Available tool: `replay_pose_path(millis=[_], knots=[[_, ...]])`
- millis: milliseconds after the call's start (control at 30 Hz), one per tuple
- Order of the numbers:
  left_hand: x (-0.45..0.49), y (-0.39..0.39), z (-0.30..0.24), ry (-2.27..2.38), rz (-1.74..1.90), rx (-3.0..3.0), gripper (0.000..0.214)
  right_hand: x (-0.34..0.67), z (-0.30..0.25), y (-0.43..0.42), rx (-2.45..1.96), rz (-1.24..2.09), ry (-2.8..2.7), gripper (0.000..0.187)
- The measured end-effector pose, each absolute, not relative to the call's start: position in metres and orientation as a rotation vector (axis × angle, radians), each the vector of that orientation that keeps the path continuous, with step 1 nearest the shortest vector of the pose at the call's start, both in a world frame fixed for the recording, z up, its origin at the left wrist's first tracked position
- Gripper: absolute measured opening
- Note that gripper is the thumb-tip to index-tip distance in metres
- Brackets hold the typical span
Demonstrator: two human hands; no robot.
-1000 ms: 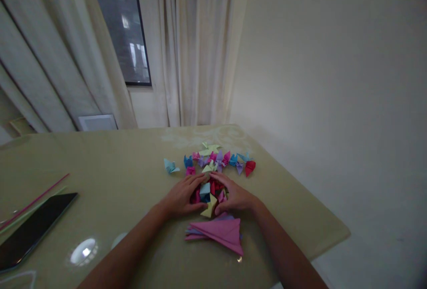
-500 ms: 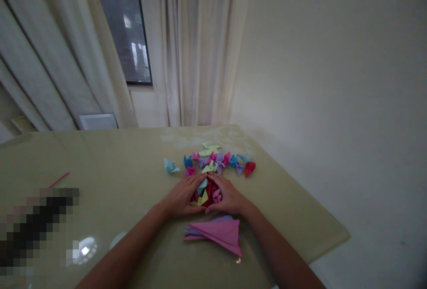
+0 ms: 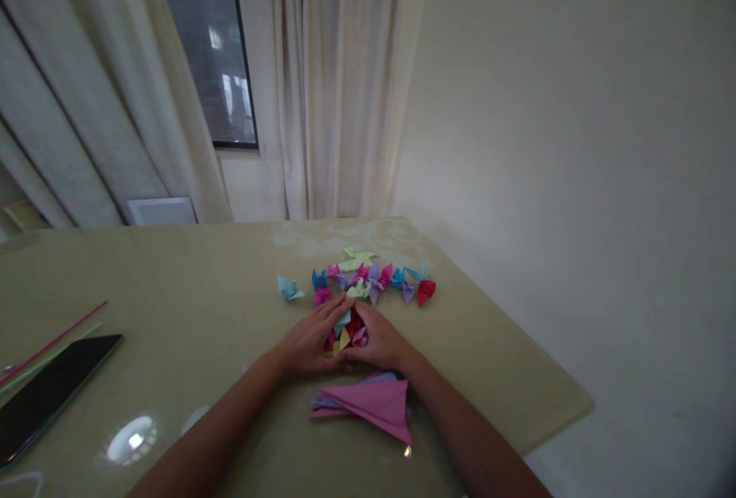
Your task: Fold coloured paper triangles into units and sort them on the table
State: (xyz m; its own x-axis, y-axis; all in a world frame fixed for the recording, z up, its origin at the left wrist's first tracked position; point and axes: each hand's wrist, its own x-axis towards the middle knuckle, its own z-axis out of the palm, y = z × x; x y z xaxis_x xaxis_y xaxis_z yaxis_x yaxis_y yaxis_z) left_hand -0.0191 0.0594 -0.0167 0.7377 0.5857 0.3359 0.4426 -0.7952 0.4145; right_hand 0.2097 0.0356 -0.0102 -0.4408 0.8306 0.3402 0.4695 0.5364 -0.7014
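Observation:
Both hands cup a small heap of folded paper pieces [image 3: 346,332] in red, pink, blue and yellow on the table. My left hand [image 3: 307,341] curves round the heap's left side and my right hand [image 3: 380,341] round its right, fingertips nearly meeting at the far end. Just beyond the hands lies a scatter of small origami figures [image 3: 368,279] in blue, purple, pink, green and red. Between my forearms, nearer to me, lies a stack of folded pink and purple paper sheets [image 3: 371,402].
The table [image 3: 189,291] has a glossy olive top; its right edge runs diagonally near the wall. A dark phone or tablet [image 3: 49,394] and thin pink and green sticks [image 3: 51,343] lie at the far left. Curtains and a window stand behind.
My hands have drawn closer together, squeezing the heap of paper pieces into a tighter pile and pushing it slightly away from me towards the origami figures.

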Motion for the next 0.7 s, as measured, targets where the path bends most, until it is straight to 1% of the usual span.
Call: replay_pose_path(millis=[133, 267, 367, 433, 533, 700], knots=[[-0.0188, 0.0601, -0.0171, 0.794, 0.647, 2.612, 0.117, 0.2074, -0.0100, 0.0359, -1.103, 0.683, -2.089, 0.086], [-0.0192, 0.0595, -0.0174, 0.809, 0.645, 2.600, 0.114, 0.2084, -0.0103, 0.0351, -1.093, 0.688, -2.096, 0.084], [-0.0192, 0.0598, -0.0191, 0.824, 0.636, 2.597, 0.112, 0.2094, -0.0104, 0.0348, -1.081, 0.705, -2.090, 0.091], [-0.0190, 0.0609, -0.0215, 0.830, 0.631, 2.600, 0.111, 0.2100, -0.0097, 0.0348, -1.058, 0.723, -2.091, 0.099], [-0.0188, 0.0628, -0.0249, 0.821, 0.629, 2.601, 0.116, 0.2104, -0.0076, 0.0346, -1.018, 0.744, -2.110, 0.110], [-0.0188, 0.0626, -0.0239, 0.819, 0.633, 2.589, 0.115, 0.2100, -0.0067, 0.0344, -1.027, 0.722, -2.115, 0.112]])
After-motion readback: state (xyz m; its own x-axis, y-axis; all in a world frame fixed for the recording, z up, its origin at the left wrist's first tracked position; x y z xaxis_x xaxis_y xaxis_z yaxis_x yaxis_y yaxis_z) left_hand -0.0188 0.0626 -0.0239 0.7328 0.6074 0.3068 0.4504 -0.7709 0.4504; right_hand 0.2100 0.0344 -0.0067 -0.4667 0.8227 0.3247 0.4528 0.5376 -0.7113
